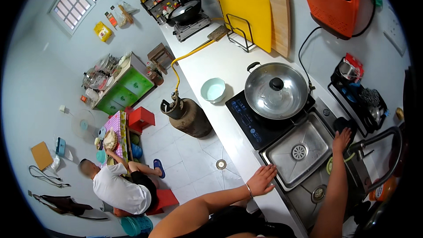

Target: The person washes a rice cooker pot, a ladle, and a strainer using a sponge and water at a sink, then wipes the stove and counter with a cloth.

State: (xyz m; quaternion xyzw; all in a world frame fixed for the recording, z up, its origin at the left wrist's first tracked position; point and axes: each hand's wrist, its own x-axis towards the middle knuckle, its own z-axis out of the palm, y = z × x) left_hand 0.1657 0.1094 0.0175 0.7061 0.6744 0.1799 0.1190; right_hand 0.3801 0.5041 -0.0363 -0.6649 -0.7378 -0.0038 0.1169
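My left hand (263,180) lies flat with its fingers stretched out on the front rim of the counter, beside the metal sink (294,180). A bracelet circles that wrist. Across the sink, my right hand (342,140) reaches to the back edge with fingers extended. Its fingertips are at a dark, rounded object (342,124) whose kind I cannot make out. A shallow steel tray with a round drain plate (299,152) sits in the sink. Close to my right forearm is a yellow-green ring-shaped thing (329,165), partly hidden by the arm.
A lidded pan (276,91) stands on a black induction cooker (246,121), left of the sink. A pale bowl (213,90) is near the counter edge. The black faucet (387,134) arches at right by a rack (352,101). A gas cylinder (189,117) and a seated person (121,187) are at left.
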